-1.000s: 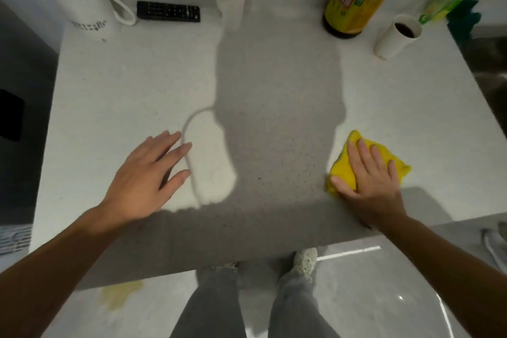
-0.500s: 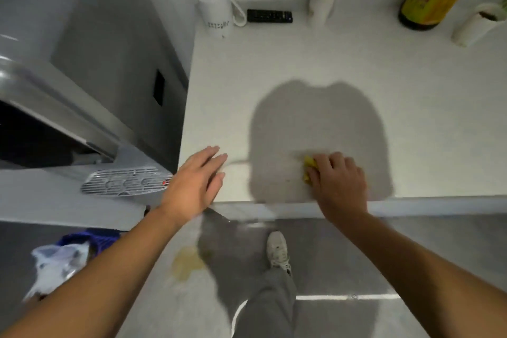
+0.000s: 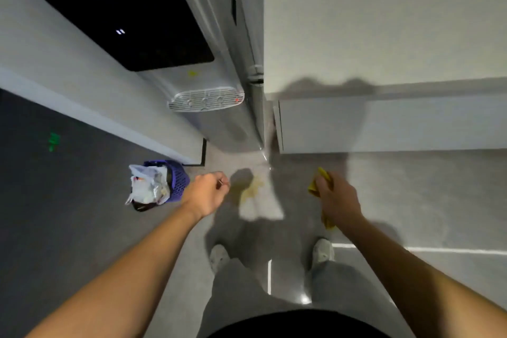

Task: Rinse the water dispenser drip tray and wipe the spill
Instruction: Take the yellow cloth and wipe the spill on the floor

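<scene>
Yellow cloth (image 3: 319, 183) is bunched in your right hand (image 3: 337, 199), with the fingers clamped round it. One end pokes out past the knuckles and another end hangs below the hand. Your left hand (image 3: 206, 194) hovers over the floor (image 3: 82, 228) with its fingers loosely curled under. Nothing is plainly held in them, though motion blur softens the fingertips.

You are standing and looking almost straight down. The spill (image 3: 253, 187) is a yellowish patch on the grey floor, lying between your two hands in this view. It sits ahead of your pale shoes (image 3: 323, 251) and close to the foot of the water dispenser (image 3: 219, 129). Neither hand touches it, and the cloth is held apart from it.

The drip tray (image 3: 205, 98) is a white slotted piece seated on the front of the dispenser, below the black panel (image 3: 131, 22). It has a small red mark at its right end. Both hands are well apart from the tray.

To the right of the dispenser runs the pale surface (image 3: 384, 22), with a white cabinet front (image 3: 384, 125) under its edge. Your shadow falls across that edge.

On the floor just beside your left hand in this view stands a purple basket (image 3: 179, 182). A white plastic bag (image 3: 146, 186) is bunched against its left side.
</scene>
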Motion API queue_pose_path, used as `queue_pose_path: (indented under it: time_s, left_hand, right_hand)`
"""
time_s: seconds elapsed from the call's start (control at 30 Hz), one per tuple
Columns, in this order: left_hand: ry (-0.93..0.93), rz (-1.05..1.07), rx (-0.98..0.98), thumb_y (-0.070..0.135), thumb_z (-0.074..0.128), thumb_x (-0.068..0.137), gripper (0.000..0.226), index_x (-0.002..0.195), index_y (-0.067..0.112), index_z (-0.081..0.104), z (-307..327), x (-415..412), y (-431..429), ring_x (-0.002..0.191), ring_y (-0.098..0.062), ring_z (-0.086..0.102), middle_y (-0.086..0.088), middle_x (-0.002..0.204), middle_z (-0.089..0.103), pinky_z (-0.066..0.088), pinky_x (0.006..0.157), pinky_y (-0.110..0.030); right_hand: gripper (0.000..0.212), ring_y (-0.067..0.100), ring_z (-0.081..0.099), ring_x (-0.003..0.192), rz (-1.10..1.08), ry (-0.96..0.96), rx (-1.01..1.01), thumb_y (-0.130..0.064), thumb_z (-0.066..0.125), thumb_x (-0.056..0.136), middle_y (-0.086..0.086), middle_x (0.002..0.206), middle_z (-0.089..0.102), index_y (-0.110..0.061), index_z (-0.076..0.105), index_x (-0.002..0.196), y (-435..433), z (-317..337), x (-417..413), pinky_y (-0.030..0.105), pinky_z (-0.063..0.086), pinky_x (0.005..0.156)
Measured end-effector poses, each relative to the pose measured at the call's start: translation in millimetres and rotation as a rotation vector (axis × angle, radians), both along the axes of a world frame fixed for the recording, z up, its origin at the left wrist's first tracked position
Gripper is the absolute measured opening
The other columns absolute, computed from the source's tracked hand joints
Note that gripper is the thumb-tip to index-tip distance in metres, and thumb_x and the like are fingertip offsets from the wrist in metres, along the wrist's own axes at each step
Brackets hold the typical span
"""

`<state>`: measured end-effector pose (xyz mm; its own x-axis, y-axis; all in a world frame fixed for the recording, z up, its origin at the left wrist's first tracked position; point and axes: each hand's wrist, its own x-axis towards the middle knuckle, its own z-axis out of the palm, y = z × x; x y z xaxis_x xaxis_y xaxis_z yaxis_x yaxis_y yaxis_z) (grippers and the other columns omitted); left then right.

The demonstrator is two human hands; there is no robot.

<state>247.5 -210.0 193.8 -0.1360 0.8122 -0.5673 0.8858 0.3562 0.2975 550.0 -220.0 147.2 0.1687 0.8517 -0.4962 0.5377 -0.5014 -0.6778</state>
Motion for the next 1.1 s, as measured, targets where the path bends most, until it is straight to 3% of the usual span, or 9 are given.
queue_pose_path:
  time_s: [0.13, 0.27, 0.37, 0.57, 0.8, 0.97, 1.1]
  left_hand:
    - [0.018, 0.009, -0.047, 0.027, 0.061, 0.092, 0.014, 0.096, 0.024, 0.074, -52, -78, -44, 0.101, -0.036, 0.071, -0.010, 0.100, 0.079, 0.054, 0.084, -0.036]
    - [-0.002, -0.004, -0.061, 0.034, 0.058, 0.095, 0.017, 0.095, 0.024, 0.071, -126, -155, -58, 0.092, -0.037, 0.073, -0.012, 0.096, 0.078, 0.056, 0.075, -0.038]
    - [-0.057, -0.010, -0.009, 0.029, 0.061, 0.095, 0.014, 0.095, 0.022, 0.073, -190, -195, -58, 0.086, -0.032, 0.072, -0.007, 0.090, 0.078, 0.051, 0.069, -0.034]
    - [-0.090, -0.047, 0.012, 0.030, 0.056, 0.100, 0.021, 0.111, 0.022, 0.071, -333, -246, -51, 0.098, -0.033, 0.071, -0.008, 0.105, 0.078, 0.054, 0.078, -0.037]
    - [-0.056, -0.139, 0.039, 0.033, 0.055, 0.103, 0.039, 0.140, 0.023, 0.059, -571, -274, -23, 0.118, -0.027, 0.066, -0.004, 0.132, 0.070, 0.054, 0.099, -0.044]
    - [0.040, -0.313, 0.095, 0.034, 0.061, 0.100, 0.061, 0.156, 0.019, 0.043, -722, -290, 1, 0.143, -0.033, 0.047, -0.009, 0.160, 0.046, 0.041, 0.115, -0.043]
    - [0.091, -0.424, 0.103, 0.041, 0.071, 0.095, 0.078, 0.160, 0.015, 0.036, -791, -298, 0, 0.151, -0.035, 0.034, -0.010, 0.169, 0.029, 0.030, 0.122, -0.042]
  right_hand:
    - [0.024, 0.029, 0.063, 0.070, 0.118, -0.025, -0.030, -0.035, 0.052, 0.101, 0.005, 0.080, 0.065, -0.023, 0.052, 0.079, -27, -36, -78, 0.037, 0.049, 0.060]
    - [0.029, 0.034, 0.060, 0.088, 0.281, -0.166, -0.023, -0.044, 0.048, 0.102, 0.006, 0.092, 0.059, -0.021, 0.058, 0.088, -32, -91, -145, 0.045, 0.053, 0.076]
    - [0.030, 0.035, 0.058, 0.096, 0.322, -0.277, -0.015, -0.047, 0.050, 0.101, 0.005, 0.096, 0.048, -0.020, 0.063, 0.099, -32, -146, -188, 0.045, 0.054, 0.079]
    - [0.032, 0.037, 0.056, 0.094, 0.486, -0.355, 0.038, -0.041, 0.051, 0.103, 0.010, 0.090, 0.054, -0.013, 0.066, 0.101, -26, -287, -240, 0.046, 0.051, 0.079]
    - [0.032, 0.038, 0.058, 0.090, 0.627, -0.475, 0.123, -0.042, 0.047, 0.104, 0.011, 0.092, 0.060, -0.014, 0.062, 0.100, -6, -531, -233, 0.045, 0.049, 0.074]
    - [0.031, 0.038, 0.061, 0.096, 0.720, -0.643, 0.155, -0.045, 0.046, 0.104, 0.009, 0.100, 0.068, -0.018, 0.062, 0.108, 12, -690, -212, 0.044, 0.044, 0.076]
    - [0.028, 0.038, 0.063, 0.092, 0.757, -0.662, 0.215, -0.041, 0.060, 0.098, 0.008, 0.101, 0.069, -0.019, 0.067, 0.114, -4, -758, -205, 0.044, 0.045, 0.074]
